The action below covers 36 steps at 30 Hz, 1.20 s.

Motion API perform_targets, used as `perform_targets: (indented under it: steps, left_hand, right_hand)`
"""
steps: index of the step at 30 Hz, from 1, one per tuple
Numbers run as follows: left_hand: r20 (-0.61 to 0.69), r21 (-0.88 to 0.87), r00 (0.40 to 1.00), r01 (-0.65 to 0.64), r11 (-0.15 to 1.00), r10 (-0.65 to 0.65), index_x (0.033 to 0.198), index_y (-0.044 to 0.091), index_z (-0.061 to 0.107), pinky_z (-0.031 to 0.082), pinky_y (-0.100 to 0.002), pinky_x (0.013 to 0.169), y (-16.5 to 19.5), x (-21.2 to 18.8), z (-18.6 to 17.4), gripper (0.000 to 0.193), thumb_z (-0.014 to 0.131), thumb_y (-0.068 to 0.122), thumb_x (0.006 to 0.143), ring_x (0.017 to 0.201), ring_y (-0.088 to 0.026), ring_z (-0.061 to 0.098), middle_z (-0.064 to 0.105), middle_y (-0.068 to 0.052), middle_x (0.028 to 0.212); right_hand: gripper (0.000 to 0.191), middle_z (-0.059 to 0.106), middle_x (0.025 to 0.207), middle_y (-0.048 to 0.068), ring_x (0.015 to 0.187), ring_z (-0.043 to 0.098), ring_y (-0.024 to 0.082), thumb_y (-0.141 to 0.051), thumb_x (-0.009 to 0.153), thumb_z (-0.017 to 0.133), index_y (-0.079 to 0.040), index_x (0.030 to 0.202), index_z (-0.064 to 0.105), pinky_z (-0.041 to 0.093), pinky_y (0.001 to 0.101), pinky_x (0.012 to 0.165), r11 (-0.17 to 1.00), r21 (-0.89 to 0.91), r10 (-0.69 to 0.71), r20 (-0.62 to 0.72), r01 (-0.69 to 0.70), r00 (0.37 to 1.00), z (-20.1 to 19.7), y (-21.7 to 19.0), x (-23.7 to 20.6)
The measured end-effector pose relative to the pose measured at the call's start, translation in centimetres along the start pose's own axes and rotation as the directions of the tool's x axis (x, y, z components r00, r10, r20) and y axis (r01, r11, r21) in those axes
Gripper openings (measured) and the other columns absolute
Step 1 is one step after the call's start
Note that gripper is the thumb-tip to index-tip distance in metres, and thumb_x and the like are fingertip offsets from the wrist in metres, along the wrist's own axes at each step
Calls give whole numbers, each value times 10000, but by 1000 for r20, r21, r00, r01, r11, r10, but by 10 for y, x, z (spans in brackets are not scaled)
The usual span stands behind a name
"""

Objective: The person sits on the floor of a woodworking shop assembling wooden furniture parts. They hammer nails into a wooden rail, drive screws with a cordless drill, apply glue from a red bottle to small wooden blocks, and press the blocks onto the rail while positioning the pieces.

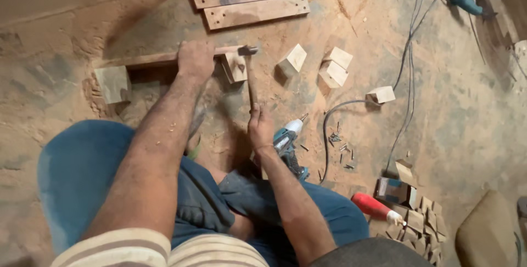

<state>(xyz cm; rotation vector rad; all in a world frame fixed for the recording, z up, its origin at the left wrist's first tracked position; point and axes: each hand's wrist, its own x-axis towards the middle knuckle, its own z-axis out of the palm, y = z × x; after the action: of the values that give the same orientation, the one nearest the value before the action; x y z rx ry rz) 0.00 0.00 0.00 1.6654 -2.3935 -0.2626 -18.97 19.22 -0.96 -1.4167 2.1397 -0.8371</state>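
Hammer [251, 77] in right hand [260, 127] grip

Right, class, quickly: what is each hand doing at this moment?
Left hand: closed, pressing down on the wooden plank.
Right hand: closed around the hammer handle, its head at the plank's end.

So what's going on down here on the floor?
A person sits over a sawdust-covered floor, working wood. The left hand presses down a narrow wooden strip resting on wooden blocks, while the right hand grips a hammer whose head is at the strip's end. A blue drill lies beside the right hand.
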Motion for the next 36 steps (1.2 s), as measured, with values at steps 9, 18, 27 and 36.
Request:
perform_targets:
  steps: [9,18,27,36]
  left_hand:
    - [3,11,1000,6,1000,-6,998,162,719,515,-487,831,1,-12,-3,145,644,167,874,923,-313,716,744,-98,921]
    - [-159,21,987,-10,1000,13,965,162,720,506,-492,819,0,-2,-2,99,648,161,898,924,-321,709,732,-109,943]
    - [-15,-37,1000,26,999,-27,998,154,719,497,-507,862,3,-1,4,138,644,154,882,936,-333,708,737,-115,948]
    - [-170,68,985,-26,997,37,1010,164,704,479,-515,849,4,11,-10,149,602,182,903,1000,-331,662,704,-120,1036]
  right_hand:
    - [449,626,780,250,727,601,411,-407,1102,453,-18,1013,658,485,492,677,963,267,69,-122,-35,990,-14,0,-14]
    - [473,688,877,262,832,640,482,-430,1090,430,-49,1074,710,490,550,717,983,-182,-22,82,37,996,-7,-6,15]
    - [556,662,890,315,830,627,539,-493,1097,392,-21,1086,685,499,579,731,993,-52,104,-73,-108,992,-1,-7,11]
    - [563,707,870,268,828,670,482,-483,1069,384,-27,999,708,520,532,752,994,32,103,-112,-100,988,-31,-35,30]
